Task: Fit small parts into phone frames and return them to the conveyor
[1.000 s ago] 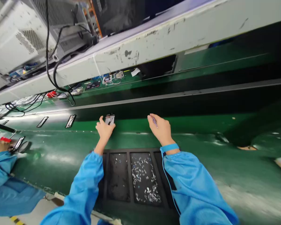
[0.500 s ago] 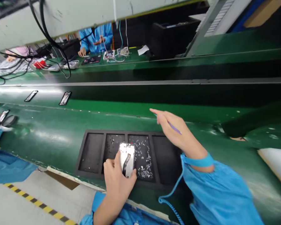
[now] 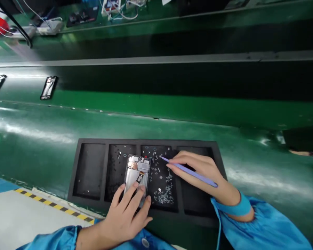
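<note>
Left fingers (image 3: 132, 199) spread, pressing your open phone (image 3: 137, 168) on the foam tray (image 3: 90, 170); right fingers (image 3: 187, 160) pinch a purple spudger (image 3: 190, 172).

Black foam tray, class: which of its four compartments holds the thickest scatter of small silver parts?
The third from the left, right of the phone frame; the second holds fewer.

An opened smartphone (image 3: 137, 173), silver frame and copper-toned board exposed; a slim lilac stylus (image 3: 190, 172) points toward it.
</note>
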Action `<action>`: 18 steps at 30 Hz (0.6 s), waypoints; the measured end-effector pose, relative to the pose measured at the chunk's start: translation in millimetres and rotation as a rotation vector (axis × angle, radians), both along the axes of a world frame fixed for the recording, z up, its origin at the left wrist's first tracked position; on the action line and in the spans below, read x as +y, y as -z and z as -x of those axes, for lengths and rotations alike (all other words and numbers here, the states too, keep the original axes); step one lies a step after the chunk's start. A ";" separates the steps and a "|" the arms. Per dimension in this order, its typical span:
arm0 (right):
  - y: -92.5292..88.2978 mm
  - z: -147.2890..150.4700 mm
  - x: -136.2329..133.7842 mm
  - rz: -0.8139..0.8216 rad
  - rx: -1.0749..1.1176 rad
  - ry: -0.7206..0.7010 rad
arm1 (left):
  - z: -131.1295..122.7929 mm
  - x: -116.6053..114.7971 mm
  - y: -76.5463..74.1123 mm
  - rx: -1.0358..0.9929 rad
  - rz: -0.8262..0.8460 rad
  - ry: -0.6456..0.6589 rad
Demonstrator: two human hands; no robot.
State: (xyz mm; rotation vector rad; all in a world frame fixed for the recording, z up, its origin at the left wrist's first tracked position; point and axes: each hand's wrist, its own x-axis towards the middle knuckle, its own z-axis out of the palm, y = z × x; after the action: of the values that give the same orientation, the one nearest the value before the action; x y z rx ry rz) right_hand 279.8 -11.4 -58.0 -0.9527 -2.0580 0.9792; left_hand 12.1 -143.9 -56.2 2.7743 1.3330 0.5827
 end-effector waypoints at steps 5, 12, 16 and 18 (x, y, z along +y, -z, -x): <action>-4.1 5.2 -0.1 -0.047 -0.020 -0.011 | 0.3 10.9 -1.4 0.026 -0.022 0.031; -12.0 12.5 0.9 -0.087 -0.062 -0.023 | -10.0 15.0 -6.2 0.174 -0.125 0.089; -14.4 11.3 -0.9 -0.073 -0.054 -0.020 | -16.1 14.4 -8.1 0.297 -0.248 0.110; -12.8 10.1 -2.5 -0.054 -0.050 -0.015 | -20.4 11.9 -6.8 0.344 -0.302 0.090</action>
State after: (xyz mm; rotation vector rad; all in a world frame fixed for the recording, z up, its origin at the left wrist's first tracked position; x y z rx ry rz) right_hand 269.8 -13.8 -45.2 -0.9438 -2.1246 0.9112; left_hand 32.5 -132.0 -49.3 3.2835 1.2491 0.3358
